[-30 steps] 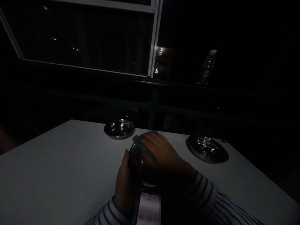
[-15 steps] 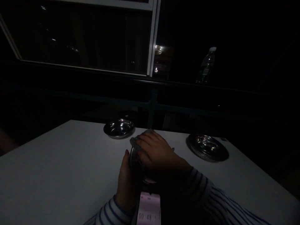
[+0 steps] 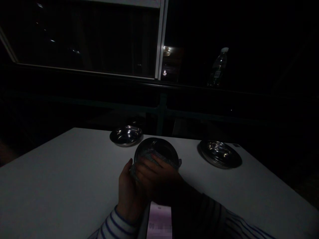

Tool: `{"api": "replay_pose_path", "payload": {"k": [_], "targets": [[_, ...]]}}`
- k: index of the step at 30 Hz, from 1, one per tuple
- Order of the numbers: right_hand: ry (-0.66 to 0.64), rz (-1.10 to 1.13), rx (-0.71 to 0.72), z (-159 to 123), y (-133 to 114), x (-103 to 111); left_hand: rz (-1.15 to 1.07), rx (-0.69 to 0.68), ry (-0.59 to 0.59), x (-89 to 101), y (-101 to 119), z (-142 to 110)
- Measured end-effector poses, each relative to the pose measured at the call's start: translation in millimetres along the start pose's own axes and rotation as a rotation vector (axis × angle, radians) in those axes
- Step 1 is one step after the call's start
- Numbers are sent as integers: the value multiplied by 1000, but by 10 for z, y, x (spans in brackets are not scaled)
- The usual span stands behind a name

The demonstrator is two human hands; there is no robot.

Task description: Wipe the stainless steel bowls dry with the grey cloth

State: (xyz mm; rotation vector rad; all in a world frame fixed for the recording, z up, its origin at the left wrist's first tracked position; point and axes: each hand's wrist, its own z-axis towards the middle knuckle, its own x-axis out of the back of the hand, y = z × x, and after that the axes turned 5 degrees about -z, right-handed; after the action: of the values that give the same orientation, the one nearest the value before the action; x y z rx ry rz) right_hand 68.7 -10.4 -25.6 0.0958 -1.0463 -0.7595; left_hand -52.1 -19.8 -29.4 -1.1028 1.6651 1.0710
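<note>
Right hand point(image 3: 156, 174) had shifted nearer on steel dish point(image 3: 147, 143), exposing its far rim; fingers together, pressing grey cloth point(image 3: 161, 158). Dish: over table point(image 3: 74, 186), at left hand point(image 3: 128, 192), whose 4 fingers were hidden.

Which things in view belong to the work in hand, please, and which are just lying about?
Seemingly in the job:
- cloth, in the right hand
- middle dish, in the left hand
- perhaps single dish, stacked dishes

Probably lying about:
- phone
- bottle
</note>
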Motion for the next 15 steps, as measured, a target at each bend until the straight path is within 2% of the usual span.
{"api": "replay_pose_path", "payload": {"k": [6,12,15], "targets": [[44,-1,60,-165,0,-10,53,63,26,-95,-25,-45],[63,25,-7,-283,-1,33,109,39,-62,-81,-21,-59],[104,-30,28,-365,28,43,89,30,-61,-58,-17,-35]]}}
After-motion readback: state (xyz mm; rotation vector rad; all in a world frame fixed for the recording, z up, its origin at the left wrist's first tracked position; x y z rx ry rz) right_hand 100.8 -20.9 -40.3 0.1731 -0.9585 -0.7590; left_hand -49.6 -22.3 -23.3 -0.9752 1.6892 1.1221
